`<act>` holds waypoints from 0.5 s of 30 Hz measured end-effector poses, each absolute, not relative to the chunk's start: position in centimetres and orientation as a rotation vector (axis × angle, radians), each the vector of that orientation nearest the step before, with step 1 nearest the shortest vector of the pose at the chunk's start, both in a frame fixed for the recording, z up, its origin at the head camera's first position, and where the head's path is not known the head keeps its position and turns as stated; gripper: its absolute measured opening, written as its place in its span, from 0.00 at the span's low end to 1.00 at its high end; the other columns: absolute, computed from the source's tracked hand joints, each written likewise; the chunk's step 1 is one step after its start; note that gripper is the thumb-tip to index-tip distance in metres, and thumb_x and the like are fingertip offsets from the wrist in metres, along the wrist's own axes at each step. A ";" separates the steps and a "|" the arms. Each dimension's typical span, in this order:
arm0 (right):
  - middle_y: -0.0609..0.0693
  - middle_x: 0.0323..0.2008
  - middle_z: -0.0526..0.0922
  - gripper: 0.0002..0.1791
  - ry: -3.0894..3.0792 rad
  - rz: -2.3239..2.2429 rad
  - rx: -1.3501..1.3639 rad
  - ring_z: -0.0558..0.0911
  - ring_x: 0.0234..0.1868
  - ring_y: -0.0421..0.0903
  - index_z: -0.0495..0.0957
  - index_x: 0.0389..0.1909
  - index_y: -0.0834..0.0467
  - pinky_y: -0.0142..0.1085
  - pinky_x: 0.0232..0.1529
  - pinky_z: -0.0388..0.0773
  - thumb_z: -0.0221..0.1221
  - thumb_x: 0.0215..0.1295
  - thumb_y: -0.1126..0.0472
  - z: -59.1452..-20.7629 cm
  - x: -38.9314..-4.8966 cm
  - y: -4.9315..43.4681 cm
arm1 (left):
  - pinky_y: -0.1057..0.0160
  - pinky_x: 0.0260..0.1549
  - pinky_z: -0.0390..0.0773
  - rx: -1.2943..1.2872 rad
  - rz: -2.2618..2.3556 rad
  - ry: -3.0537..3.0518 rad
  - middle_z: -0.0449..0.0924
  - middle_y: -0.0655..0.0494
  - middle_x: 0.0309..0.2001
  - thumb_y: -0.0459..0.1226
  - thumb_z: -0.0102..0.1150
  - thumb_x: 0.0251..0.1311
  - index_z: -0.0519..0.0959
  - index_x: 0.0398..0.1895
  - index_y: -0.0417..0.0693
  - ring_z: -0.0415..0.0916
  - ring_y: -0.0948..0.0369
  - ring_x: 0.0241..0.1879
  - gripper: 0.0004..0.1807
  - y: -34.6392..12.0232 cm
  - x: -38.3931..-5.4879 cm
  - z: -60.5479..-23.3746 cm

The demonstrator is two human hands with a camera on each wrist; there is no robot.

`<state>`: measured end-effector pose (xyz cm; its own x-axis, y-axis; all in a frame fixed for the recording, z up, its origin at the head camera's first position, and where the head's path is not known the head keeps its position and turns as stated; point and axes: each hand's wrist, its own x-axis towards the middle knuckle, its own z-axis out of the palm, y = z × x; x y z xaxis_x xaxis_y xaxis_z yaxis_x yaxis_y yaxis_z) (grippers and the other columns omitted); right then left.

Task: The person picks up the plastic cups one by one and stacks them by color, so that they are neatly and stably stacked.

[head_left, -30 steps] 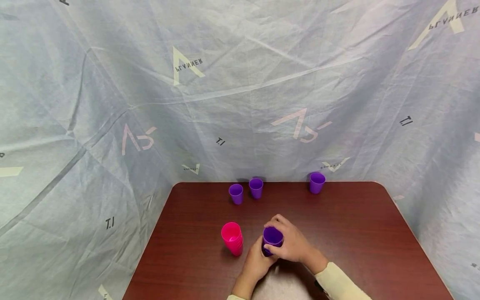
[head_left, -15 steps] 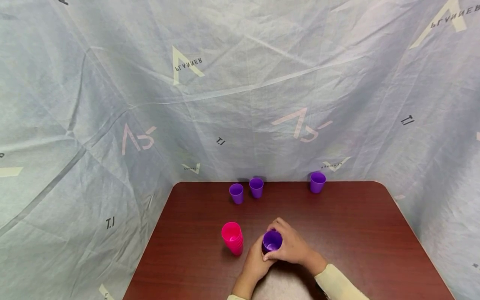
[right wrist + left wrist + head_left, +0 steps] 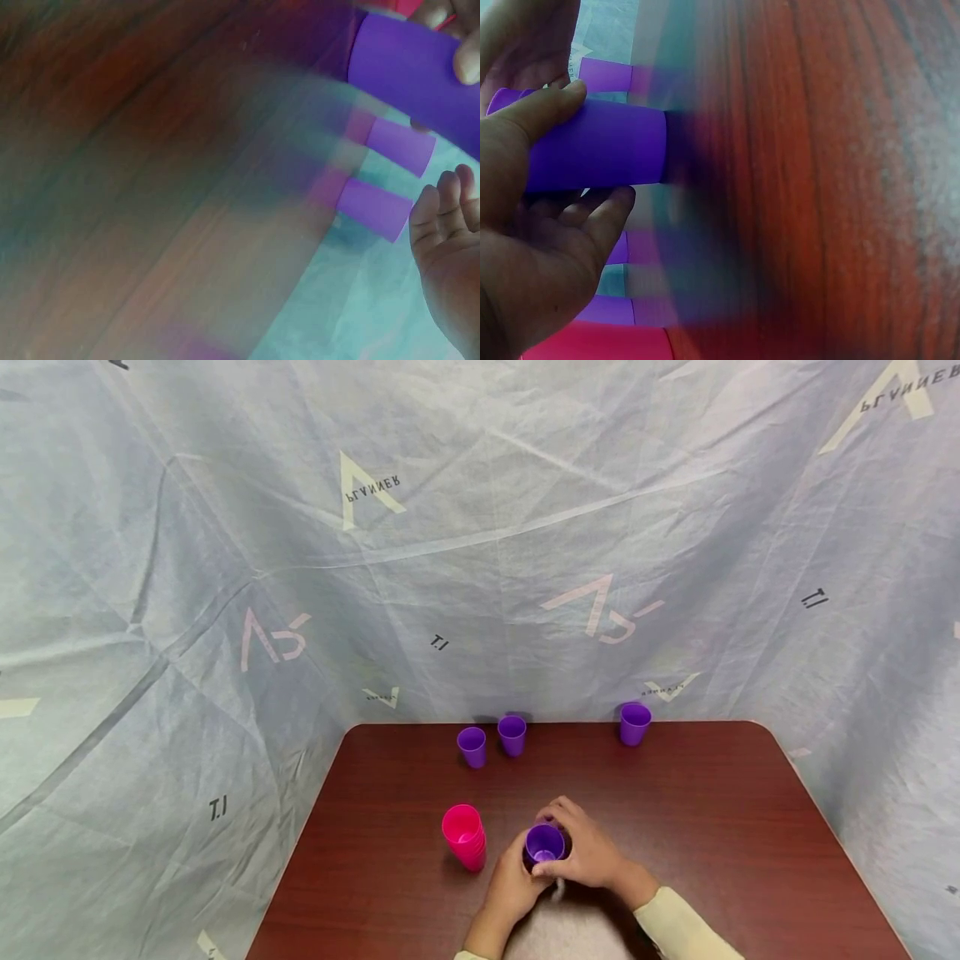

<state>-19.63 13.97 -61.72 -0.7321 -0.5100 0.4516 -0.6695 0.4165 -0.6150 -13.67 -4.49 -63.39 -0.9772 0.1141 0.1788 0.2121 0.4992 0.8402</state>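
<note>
Purple is the colour of the cup (image 3: 545, 843) that we see in the two hands, near the middle of the tabletop (image 3: 712, 818). It stands up with its mouth to the top, and its bottom looks to be on the wood. The left hand (image 3: 513, 885) holds its side, with the thumb on one side and the fingers on the other. The right hand (image 3: 591, 850) curls round the top part, with its thumb on the near side and its fingers on the far side. We see more than one edge by the rim in the left wrist view, but we cannot tell how many cups sit inside each other.

Just to the left of the hands we see a tall pile of pink cups (image 3: 466, 839), one in another. At the back are two purple cups close together, the left one (image 3: 472, 748) and its neighbour (image 3: 512, 737). A third purple cup (image 3: 634, 725) stands well apart on the right. Behind them hangs a grey cloth (image 3: 487, 543) with letters on it. We see a cream sleeve (image 3: 681, 927) on the right arm.
</note>
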 end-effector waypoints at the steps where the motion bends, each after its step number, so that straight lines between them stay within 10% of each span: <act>1: 0.44 0.51 0.79 0.37 -2.484 1.204 1.023 0.80 0.49 0.40 0.78 0.58 0.49 0.36 0.49 0.82 0.77 0.52 0.35 -61.6 -19.8 14.2 | 0.56 0.62 0.82 -0.264 -1.519 -2.639 0.88 0.51 0.56 0.34 0.80 0.51 0.78 0.65 0.49 0.85 0.57 0.57 0.36 -4.4 -13.7 -63.4; 15: 0.63 0.61 0.78 0.27 -2.580 0.978 0.585 0.73 0.67 0.65 0.79 0.61 0.62 0.63 0.65 0.71 0.66 0.70 0.48 -60.0 -24.9 18.7 | 0.57 0.60 0.82 -0.127 -1.528 -2.671 0.89 0.56 0.53 0.34 0.80 0.46 0.80 0.63 0.52 0.85 0.59 0.55 0.35 -3.8 -13.7 -63.0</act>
<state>-24.89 18.75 -60.01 -0.8649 -0.2605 0.4292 -0.4795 0.6817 -0.5526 -13.71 -3.82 -63.02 -0.9947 0.0410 0.0943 0.1021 0.5050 0.8570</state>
